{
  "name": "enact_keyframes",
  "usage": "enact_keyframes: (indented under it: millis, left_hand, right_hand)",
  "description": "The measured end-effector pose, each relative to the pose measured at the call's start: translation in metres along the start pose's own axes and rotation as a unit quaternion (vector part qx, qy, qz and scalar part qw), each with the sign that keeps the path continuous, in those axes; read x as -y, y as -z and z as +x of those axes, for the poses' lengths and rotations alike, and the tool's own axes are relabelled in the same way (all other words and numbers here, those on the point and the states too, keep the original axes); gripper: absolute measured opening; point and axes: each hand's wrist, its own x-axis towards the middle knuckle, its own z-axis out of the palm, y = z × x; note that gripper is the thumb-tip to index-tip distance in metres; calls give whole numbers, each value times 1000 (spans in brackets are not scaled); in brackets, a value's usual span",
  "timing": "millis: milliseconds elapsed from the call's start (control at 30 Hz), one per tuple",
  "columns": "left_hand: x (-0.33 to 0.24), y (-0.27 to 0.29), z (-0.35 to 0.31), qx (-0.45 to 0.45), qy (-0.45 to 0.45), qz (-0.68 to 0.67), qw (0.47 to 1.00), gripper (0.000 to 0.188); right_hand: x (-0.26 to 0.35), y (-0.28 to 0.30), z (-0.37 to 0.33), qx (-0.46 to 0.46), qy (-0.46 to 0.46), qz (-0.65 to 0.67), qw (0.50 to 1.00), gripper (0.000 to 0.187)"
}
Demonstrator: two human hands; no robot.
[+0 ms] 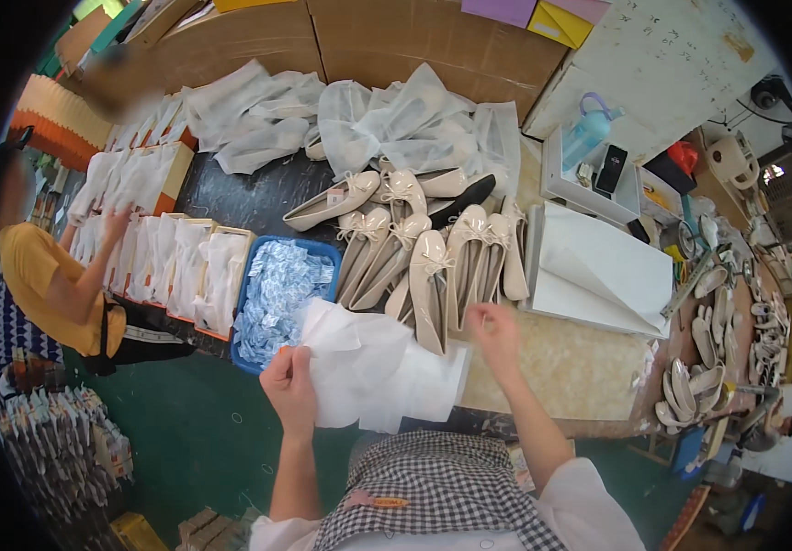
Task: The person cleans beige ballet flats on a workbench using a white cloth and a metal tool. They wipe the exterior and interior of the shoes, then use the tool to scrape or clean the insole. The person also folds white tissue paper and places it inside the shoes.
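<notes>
Worktable (561, 376), dark at far left, pale on the near right, takes up most of the view; the blue basket (326, 249) stands near its front edge and serves as reference. Brown cardboard panels (433, 41) stand upright well beyond the basket. Co-worker in a yellow shirt (33, 266), left of the basket, one hand (118, 219) at a row of white-wrapped bundles (221, 266) in open boxes; the row ends just beside the basket. Beyond the basket, and to its right: a heap of translucent white wrapping (387, 119). Right of the basket: a pile of beige bow-fronted flats (428, 275), one dark shoe (469, 197) among them. Farther right, past the flats: a stack of white paper (598, 266), top sheet curled, with a white tray (615, 208) behind it. Loose white sheet (359, 367), the piece in hand, spreads from the basket's near right corner rightward along the table edge, overlapping the basket. Left hand (288, 378), just nearside of the basket: fingers closed, pinching the sheet's edge. Right hand (494, 332), right of the basket beside the nearest flats: fingers curled, blurred; cannot tell whether they grip anything. Small blue-and-white packets (277, 285) fill the basket.
</notes>
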Motion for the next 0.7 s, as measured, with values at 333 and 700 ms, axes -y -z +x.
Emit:
enact_keyframes:
  millis: [333, 700]
  left_hand:
    - [10, -48, -3, 180, -156, 218, 946, 9]
    - [-19, -26, -46, 188, -226, 154, 943, 6]
  right_hand:
    - [-79, 57, -3, -66, -61, 91, 992, 24]
    - [85, -37, 6, 286, -100, 298, 905, 32]
